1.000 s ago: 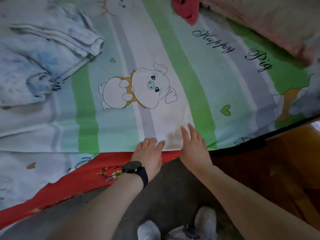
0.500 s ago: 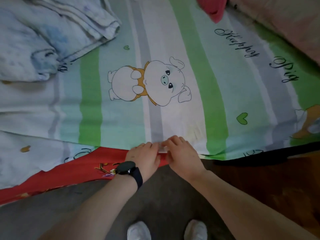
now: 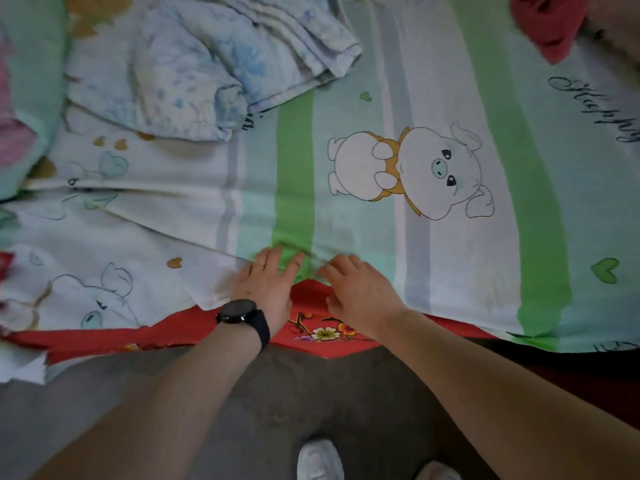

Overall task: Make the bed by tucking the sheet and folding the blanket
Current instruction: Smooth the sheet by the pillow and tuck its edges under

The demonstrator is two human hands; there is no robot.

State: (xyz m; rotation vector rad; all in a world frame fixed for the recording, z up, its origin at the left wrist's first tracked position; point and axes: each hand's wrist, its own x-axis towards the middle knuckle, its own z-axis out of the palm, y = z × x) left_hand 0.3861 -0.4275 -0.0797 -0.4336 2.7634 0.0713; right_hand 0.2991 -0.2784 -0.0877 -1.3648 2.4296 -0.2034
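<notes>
The striped sheet (image 3: 450,81), printed with green, white and grey bands and a cartoon pig (image 3: 408,171), covers the bed top; its near edge lies loose and wrinkled along the bed's near side. A crumpled pale blue blanket (image 3: 194,71) rests on the sheet toward the bed's far left corner. A red floral underlayer (image 3: 322,330) shows below the sheet's near edge. Grey floor (image 3: 304,393) lies beneath. The left hand (image 3: 266,282), with a black wristwatch (image 3: 242,311), presses flat on the sheet edge, fingers extended and spread. The right hand (image 3: 360,289) sits just beside it, fingers curled down onto the sheet edge; whether they pinch the fabric cannot be told.
</notes>
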